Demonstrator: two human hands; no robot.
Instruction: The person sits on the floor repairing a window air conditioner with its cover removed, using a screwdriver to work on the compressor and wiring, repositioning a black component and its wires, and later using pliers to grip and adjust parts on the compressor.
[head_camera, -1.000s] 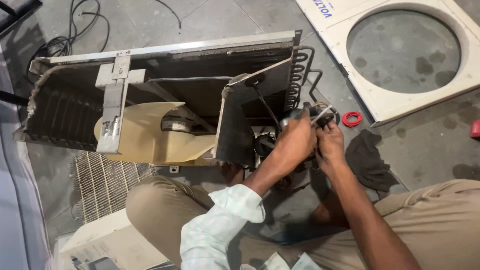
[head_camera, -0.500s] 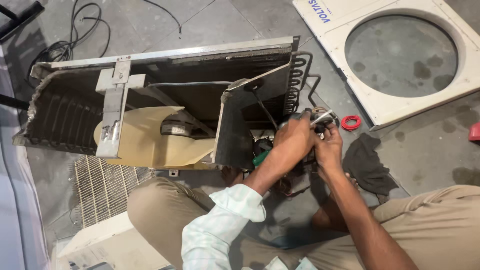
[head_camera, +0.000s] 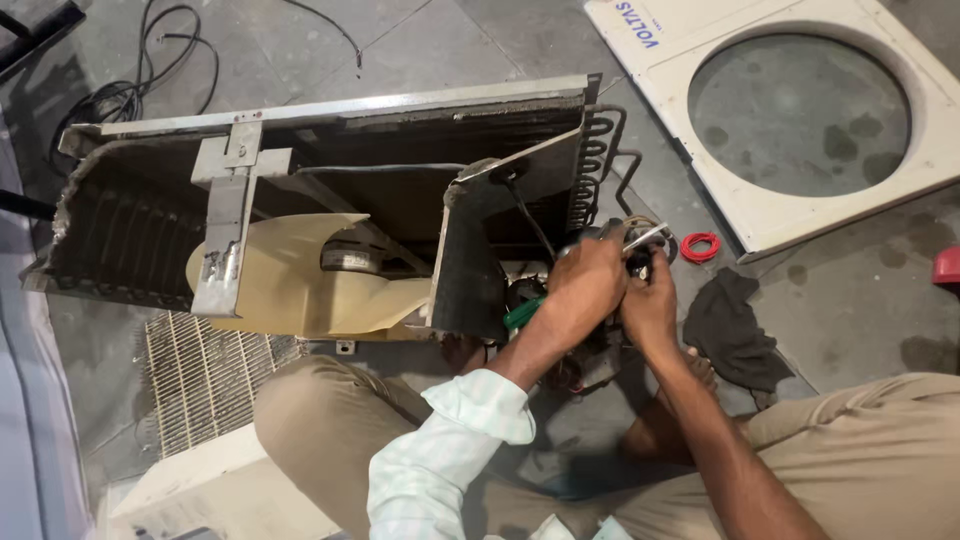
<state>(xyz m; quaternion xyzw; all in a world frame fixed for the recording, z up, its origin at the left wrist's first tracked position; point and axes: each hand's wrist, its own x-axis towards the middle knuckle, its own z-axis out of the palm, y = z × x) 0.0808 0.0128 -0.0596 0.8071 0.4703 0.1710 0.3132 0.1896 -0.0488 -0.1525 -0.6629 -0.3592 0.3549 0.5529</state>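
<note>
An opened air-conditioner outdoor unit (head_camera: 330, 150) lies on the floor, its cream fan blade (head_camera: 290, 280) and copper coil bends (head_camera: 598, 160) exposed. Both my hands work at the right end by the black compressor (head_camera: 590, 350). My left hand (head_camera: 585, 285) is closed over a part there, with a green-handled tool (head_camera: 522, 313) poking out below it. My right hand (head_camera: 650, 305) grips beside it, near a shiny metal fitting (head_camera: 645, 238). What sits under the fingers is hidden.
A white front panel with a round opening (head_camera: 760, 200) lies at the upper right. A red tape ring (head_camera: 699, 246) and a dark rag (head_camera: 735, 330) rest right of my hands. A wire grille (head_camera: 200, 380), black cables (head_camera: 150, 60) and a white casing (head_camera: 220, 490) lie left.
Both hands stayed at the compressor end, shifting only slightly; the green-handled tool shows below my left hand.
</note>
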